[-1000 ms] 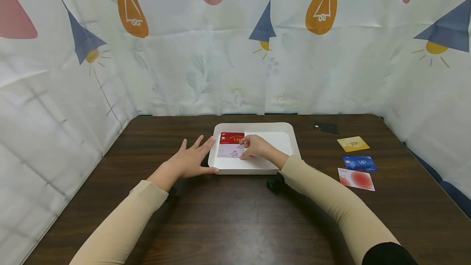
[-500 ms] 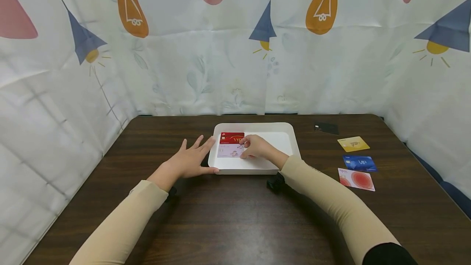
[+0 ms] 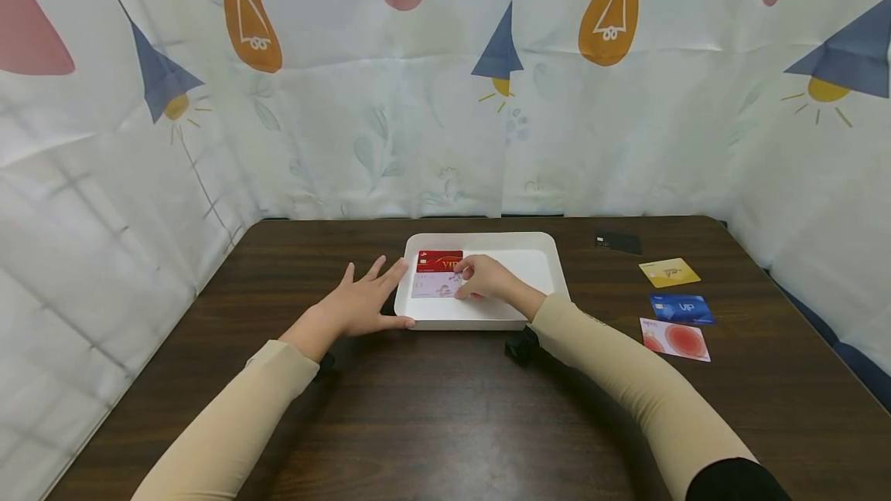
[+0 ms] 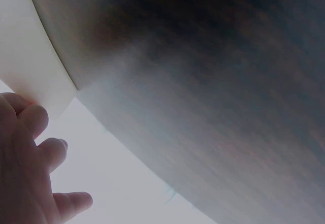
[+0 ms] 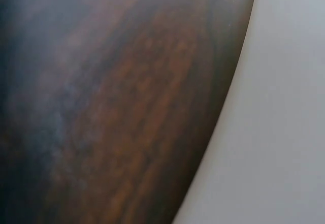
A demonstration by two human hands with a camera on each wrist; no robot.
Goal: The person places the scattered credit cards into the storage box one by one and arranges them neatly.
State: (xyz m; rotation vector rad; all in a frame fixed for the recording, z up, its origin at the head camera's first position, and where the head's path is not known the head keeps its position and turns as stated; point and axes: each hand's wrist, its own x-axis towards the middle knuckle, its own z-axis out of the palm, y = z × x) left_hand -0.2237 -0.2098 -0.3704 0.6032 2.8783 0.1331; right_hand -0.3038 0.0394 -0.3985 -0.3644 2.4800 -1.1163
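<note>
A white tray (image 3: pixel 515 315) lies on the dark wooden table, holding a red VIP card (image 3: pixel 438 260) and a lilac card (image 3: pixel 431 284) just below it. My right hand (image 3: pixel 490 281) is over the tray, thumb and index finger curled at the right end of the lilac card, pinching it; the fingers partly cover both cards there. With fingers spread and straight, my left hand (image 3: pixel 358 306) touches the tray's left side. In the left wrist view the left hand's fingertips (image 4: pixel 35 120) meet the tray wall (image 4: pixel 38 46). The right wrist view shows only table and tray, no hand.
On the table's right side lie a black card (image 3: pixel 618 243), a yellow card (image 3: pixel 670 272), a blue VIP card (image 3: pixel 681 308) and a pink card with a red circle (image 3: pixel 675 339), in a rough column. A patterned curtain (image 3: pixel 418 138) hangs behind the table (image 3: pixel 445 408).
Both hands hold nearly still. The right hand's thumb shifts very slightly at the lilac card's end; tray and other cards stay where they were.
</note>
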